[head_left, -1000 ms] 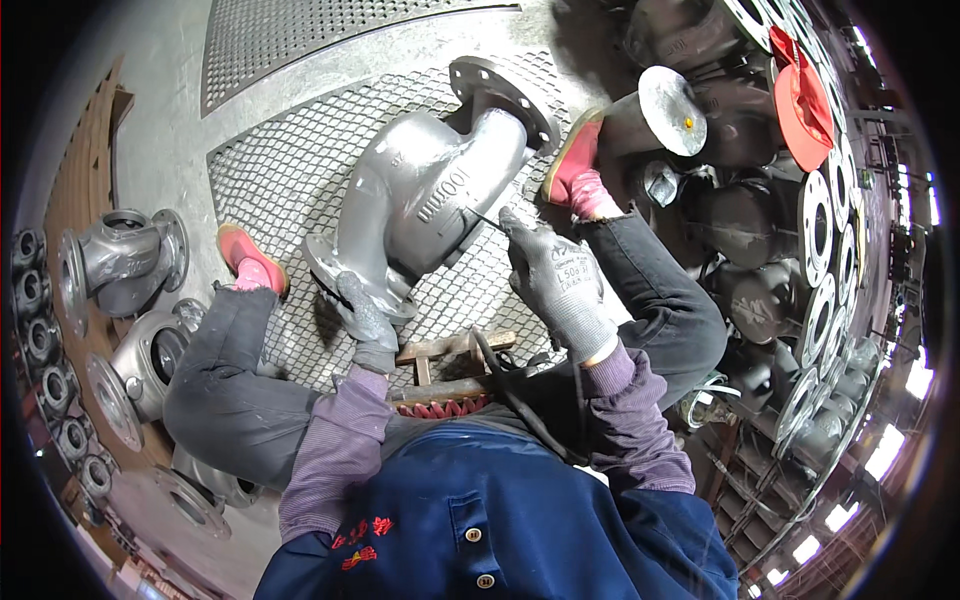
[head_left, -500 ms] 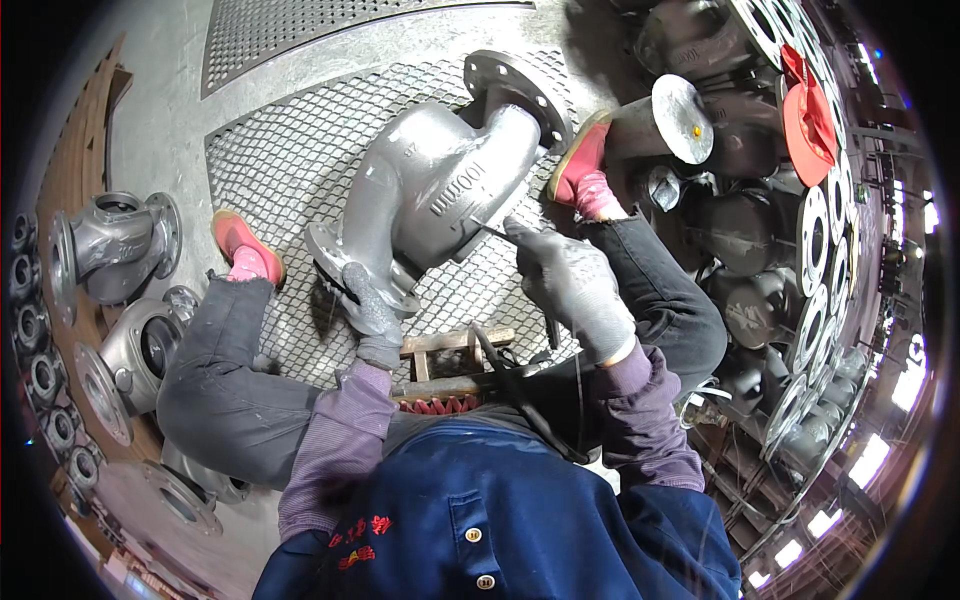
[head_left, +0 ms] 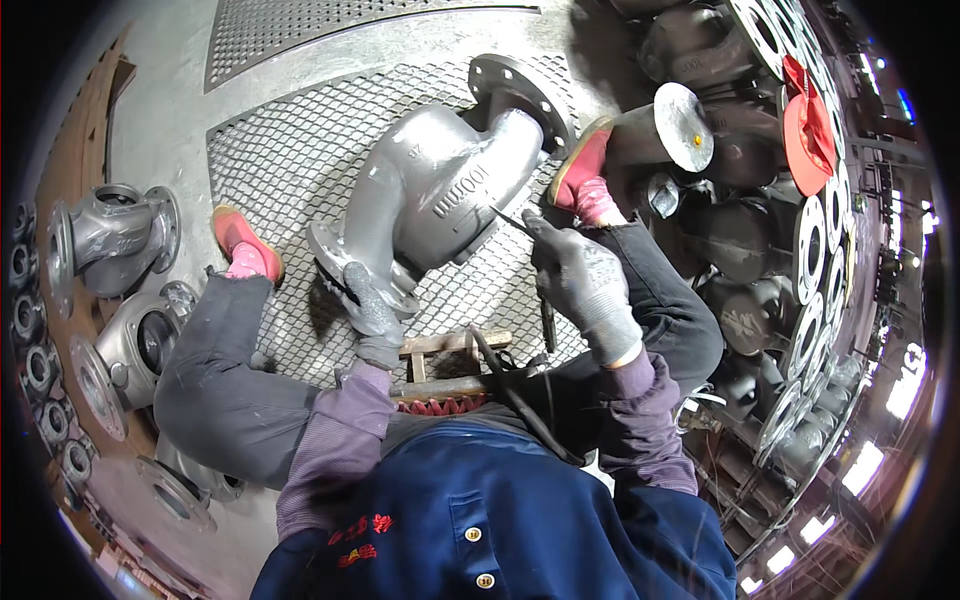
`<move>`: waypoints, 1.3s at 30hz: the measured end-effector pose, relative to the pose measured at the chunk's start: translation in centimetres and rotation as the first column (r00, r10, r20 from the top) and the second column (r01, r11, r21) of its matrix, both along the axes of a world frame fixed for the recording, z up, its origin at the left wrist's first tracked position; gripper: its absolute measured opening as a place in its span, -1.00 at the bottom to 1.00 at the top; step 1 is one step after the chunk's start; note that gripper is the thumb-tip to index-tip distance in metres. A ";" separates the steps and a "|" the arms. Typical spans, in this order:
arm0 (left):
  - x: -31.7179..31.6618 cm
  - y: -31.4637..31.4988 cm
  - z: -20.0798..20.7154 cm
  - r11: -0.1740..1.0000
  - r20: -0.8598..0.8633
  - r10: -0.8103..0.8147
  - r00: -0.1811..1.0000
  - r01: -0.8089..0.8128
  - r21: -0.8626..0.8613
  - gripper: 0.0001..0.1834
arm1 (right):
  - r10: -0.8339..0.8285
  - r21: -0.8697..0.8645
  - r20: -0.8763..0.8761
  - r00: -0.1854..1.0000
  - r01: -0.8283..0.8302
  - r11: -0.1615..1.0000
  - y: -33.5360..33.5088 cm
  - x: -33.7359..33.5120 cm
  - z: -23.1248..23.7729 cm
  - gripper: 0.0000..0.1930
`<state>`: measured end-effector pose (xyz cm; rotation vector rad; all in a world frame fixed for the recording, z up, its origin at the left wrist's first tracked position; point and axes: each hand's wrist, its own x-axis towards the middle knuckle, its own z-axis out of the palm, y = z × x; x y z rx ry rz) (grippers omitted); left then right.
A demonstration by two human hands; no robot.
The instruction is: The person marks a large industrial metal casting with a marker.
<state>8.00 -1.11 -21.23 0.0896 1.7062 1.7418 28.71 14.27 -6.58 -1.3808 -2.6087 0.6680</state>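
A large grey cast valve body (head_left: 425, 185) with bolt-hole flanges lies in front of me, raised markings on its side. My left hand (head_left: 368, 308), in a grey glove, has its fingers closed round the rim of the valve body's near flange. My right hand (head_left: 583, 275), gloved too, grips a thin dark pointed rod (head_left: 512, 219), index finger along it. The rod's tip is at the casting's surface beside the raised markings. Most of the rod is hidden in the glove, so its kind is unclear.
Metal mesh (head_left: 290, 150) covers the floor under the casting. A low wooden stool (head_left: 450, 385) and a dark hose (head_left: 510, 385) are by my lap. Grey flanged castings (head_left: 740, 230) are stacked at right, with a red cap (head_left: 808, 140) on them. More valve bodies (head_left: 118, 240) stand at left.
My right hand has shifted slightly right, and the rod's tip has moved up and right along the casting. My left hand keeps its hold on the flange.
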 end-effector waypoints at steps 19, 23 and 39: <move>0.4 0.6 1.2 0.994 -0.187 -0.066 0.980 0.048 -0.098 -0.18 | 0.044 -0.093 -0.069 0.997 -0.050 0.994 0.2 -0.3 0.5 -0.66; -0.4 0.8 0.5 0.999 -0.179 -0.042 0.983 0.043 0.001 -0.05 | -0.209 -0.296 -0.194 0.958 0.146 0.944 2.1 0.9 0.0 -0.58; 1.5 -3.8 0.1 0.992 0.079 -0.007 0.997 0.017 -0.124 -0.24 | 0.108 0.014 -0.556 0.824 -0.120 0.993 21.0 -1.4 -13.0 -0.68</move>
